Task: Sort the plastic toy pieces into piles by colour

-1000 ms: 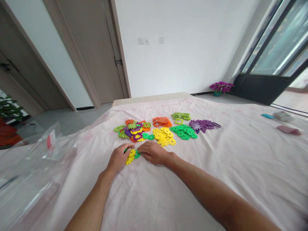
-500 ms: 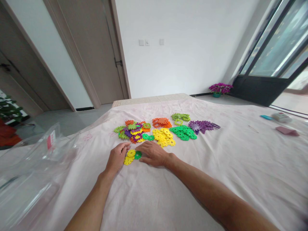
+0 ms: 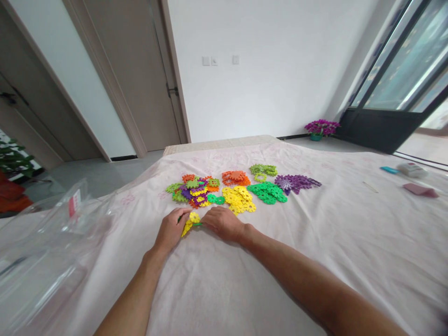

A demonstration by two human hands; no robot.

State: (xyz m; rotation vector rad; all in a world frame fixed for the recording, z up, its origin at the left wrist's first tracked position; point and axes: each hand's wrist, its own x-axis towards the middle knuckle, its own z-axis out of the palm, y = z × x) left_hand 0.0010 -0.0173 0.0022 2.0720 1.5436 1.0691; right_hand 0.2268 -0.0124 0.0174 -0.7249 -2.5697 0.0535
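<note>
Left of the left hand (image 3: 171, 228) lies clear plastic packaging (image 3: 38, 270); I can't tell whether it holds anything. Far beyond the right hand (image 3: 222, 224), a green pot (image 3: 316, 137) holds purple flowers (image 3: 321, 125). The left hand is curled, thumb and fingers pinching the yellow discs (image 3: 187, 227). The right hand, fingers bunched, pinches a green disc (image 3: 197, 224), seen edge-on between the hands. Just beyond the right hand sits a yellow pile (image 3: 238, 198); past the left, a mixed pile (image 3: 194, 189).
</note>
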